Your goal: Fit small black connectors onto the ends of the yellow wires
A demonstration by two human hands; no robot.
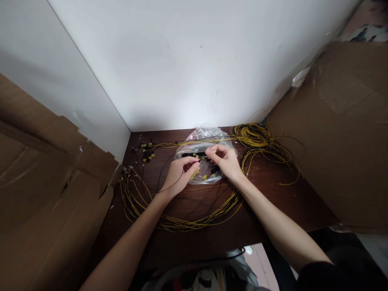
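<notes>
Over a clear plastic bag [198, 135] on the dark wooden table, my left hand [181, 173] pinches a small black piece [199, 160] between thumb and fingertips. A thin black wire [160, 173] loops beside this hand and across its wrist. Just to the right, my right hand [223, 159] is closed in a pinch, and what its fingertips hold is too small to make out. Small yellow parts [205, 177] and black ones lie in the bag beneath both hands. Yellow and black wires [194, 226] curve across the table in front of the bag.
A coil of yellow wires [253, 135] lies at the back right. Black and yellow connectors [147, 155] sit at the back left. Cardboard stands at the left [45, 194] and right [342, 141], with a white wall [182, 60] behind. A bag with objects is below the front edge.
</notes>
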